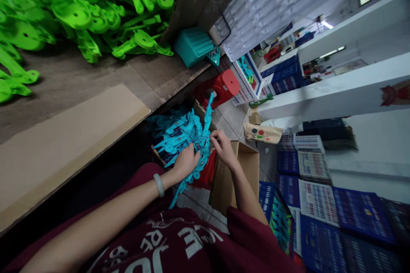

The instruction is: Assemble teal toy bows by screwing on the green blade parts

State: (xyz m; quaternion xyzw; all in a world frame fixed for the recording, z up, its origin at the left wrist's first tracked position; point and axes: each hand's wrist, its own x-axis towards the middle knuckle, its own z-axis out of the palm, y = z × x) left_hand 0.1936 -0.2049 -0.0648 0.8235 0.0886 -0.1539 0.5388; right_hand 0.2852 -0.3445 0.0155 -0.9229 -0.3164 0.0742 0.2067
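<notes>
A heap of bright blue plastic parts (174,136), long and thin with round discs, fills a box below the table edge. My left hand (187,163), with a pale bracelet on its wrist, lies over the heap, its fingers curled round a blue plastic part. Close by on the right, my right hand (223,149) has thumb and forefinger pinched together at the edge of the blue pieces. One long blue part (208,115) sticks up between the hands and a red stool. The overlapping pieces hide exactly where the fingertips grip.
Lime-green plastic parts (77,13) are piled on the brown table (96,70), by a cardboard flap (73,136). Teal trays (193,45) stand at its corner. Beyond are a red stool (229,83), an open cardboard box (250,166) and stacked blue and white crates (317,198).
</notes>
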